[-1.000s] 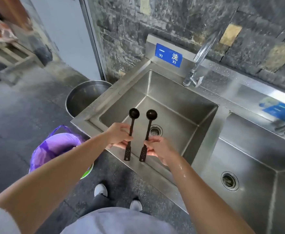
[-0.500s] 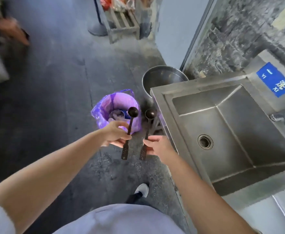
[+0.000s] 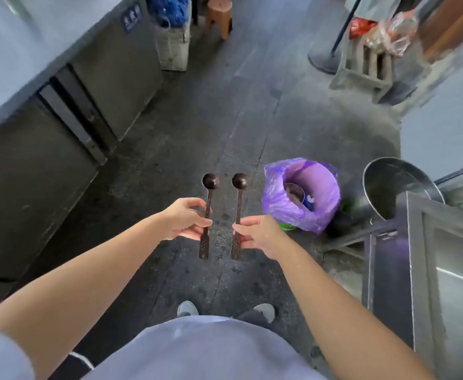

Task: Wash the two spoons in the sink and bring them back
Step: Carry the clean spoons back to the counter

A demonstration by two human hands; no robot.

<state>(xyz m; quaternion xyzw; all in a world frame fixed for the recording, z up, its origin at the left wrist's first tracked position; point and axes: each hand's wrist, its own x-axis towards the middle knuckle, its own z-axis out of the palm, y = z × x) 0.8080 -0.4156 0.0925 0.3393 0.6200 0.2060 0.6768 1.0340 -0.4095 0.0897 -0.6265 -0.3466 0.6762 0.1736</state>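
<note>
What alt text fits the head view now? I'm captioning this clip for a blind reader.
A person holds two dark spoons upright over a grey floor, the left spoon in the left hand, the right spoon in the right hand. A purple-lined bin and a steel sink are to the right.

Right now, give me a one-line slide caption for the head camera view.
Left hand and right hand each hold a dark spoon upright over the floor, sink at right.

Blue sign [image 3: 131, 17] on the grey cabinet front [image 3: 120, 78], up at eleven o'clock; white characters on it, too blurred to read. No other text.
</note>
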